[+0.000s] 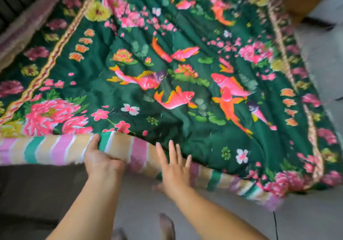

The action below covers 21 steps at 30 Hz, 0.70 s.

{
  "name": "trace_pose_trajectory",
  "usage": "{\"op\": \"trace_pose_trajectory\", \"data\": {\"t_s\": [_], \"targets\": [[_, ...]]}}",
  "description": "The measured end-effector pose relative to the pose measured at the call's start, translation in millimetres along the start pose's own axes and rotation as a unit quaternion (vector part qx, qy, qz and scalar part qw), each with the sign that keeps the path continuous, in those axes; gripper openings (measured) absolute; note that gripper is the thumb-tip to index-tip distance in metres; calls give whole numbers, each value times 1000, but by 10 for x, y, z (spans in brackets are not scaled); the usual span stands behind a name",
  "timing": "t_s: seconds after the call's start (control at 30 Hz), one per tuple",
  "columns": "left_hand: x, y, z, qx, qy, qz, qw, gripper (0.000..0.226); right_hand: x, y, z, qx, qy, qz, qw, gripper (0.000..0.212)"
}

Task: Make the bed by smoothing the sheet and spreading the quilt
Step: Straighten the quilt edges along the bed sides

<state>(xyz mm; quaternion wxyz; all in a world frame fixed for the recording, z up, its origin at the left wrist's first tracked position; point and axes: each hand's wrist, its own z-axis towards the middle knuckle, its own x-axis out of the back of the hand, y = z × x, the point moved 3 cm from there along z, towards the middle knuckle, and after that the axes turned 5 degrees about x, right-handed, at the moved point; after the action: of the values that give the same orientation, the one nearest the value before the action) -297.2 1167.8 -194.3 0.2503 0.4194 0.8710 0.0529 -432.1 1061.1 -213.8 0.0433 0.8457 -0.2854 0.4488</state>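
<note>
A dark green quilt [185, 63] printed with pink flowers and orange fish lies spread over the bed, rumpled in the middle. Its near edge is turned up and shows a striped underside [55, 150] in pink, green and tan. My left hand [101, 158] grips this turned edge, thumb on top and fingers under the fold. My right hand [174, 169] is just to the right, fingers spread, palm against the same edge where green meets stripes. The sheet is hidden under the quilt.
Grey floor [306, 221] lies below the near edge and to the right. A brown box-like object [300, 0] sits at the far right corner. A purple-striped cloth edge [22, 26] runs along the far left. My foot [167, 226] shows at the bottom.
</note>
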Motion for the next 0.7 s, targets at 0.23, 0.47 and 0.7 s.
{"op": "trace_pose_trajectory", "data": {"t_s": [0.23, 0.47, 0.7], "targets": [[42, 507, -155, -77, -14, 22, 997, 5, 499, -281, -35, -43, 105, 39, 993, 46], [538, 989, -205, -117, 28, 70, 990, 11, 461, -872, -269, -43, 78, 21, 996, 25], [918, 1311, -149, -142, 37, 85, 986, 24, 239, -1261, -273, -42, 39, 7, 998, 26]]}}
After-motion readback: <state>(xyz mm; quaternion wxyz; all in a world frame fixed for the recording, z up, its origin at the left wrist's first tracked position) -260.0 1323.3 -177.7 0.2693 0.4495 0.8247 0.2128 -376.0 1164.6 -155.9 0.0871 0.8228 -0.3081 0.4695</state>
